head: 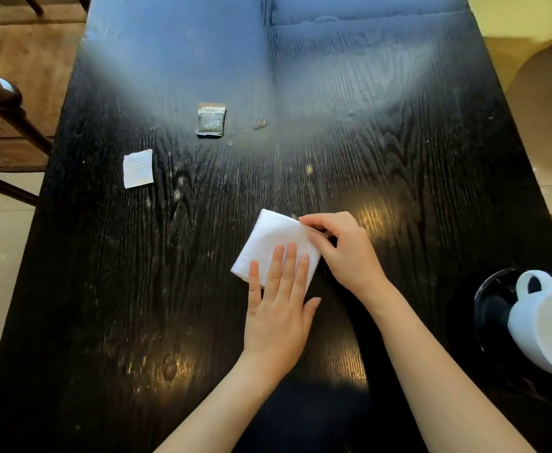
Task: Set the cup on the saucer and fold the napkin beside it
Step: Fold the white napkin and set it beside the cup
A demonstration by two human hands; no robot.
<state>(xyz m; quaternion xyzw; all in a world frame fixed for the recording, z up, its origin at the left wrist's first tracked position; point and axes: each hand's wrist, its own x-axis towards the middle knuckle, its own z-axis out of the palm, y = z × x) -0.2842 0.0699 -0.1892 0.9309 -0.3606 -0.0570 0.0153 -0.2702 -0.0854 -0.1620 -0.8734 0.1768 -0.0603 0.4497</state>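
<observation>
A white napkin (273,241), folded into a small rectangle, lies on the dark wooden table (137,289) near its middle. My left hand (279,305) rests flat on the napkin's near end, fingers spread. My right hand (340,248) pinches the napkin's right far corner between thumb and fingers. At the right edge a white cup (549,325) with its handle pointing away sits on a black saucer (490,308), a little apart from the napkin.
A small grey sachet (211,119) and a brown crumb (260,124) lie farther back on the table. A white paper packet (138,169) lies to the left. A dark wooden chair (0,103) stands beyond the table's left edge.
</observation>
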